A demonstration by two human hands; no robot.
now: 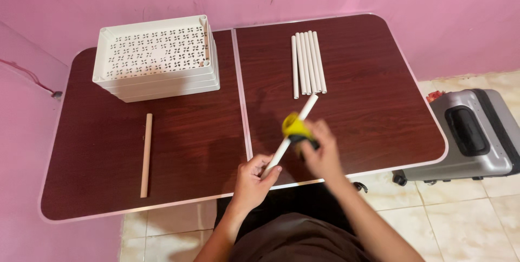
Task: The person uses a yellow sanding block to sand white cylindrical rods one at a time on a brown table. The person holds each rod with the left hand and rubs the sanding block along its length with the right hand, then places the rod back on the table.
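Basically left hand [253, 178] grips white tube [287, 137] low, right hand [319, 151] pinches yellow cutter [295, 126] around it; tube could slip sideways.

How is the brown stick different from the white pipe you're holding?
The stick is tan wood; the pipe is white. The stick lies flat on the table, apart from both hands; the pipe is held slanting above it, left hand at its low end, right hand pressing a yellow tool around it. Both are long, thin and straight.
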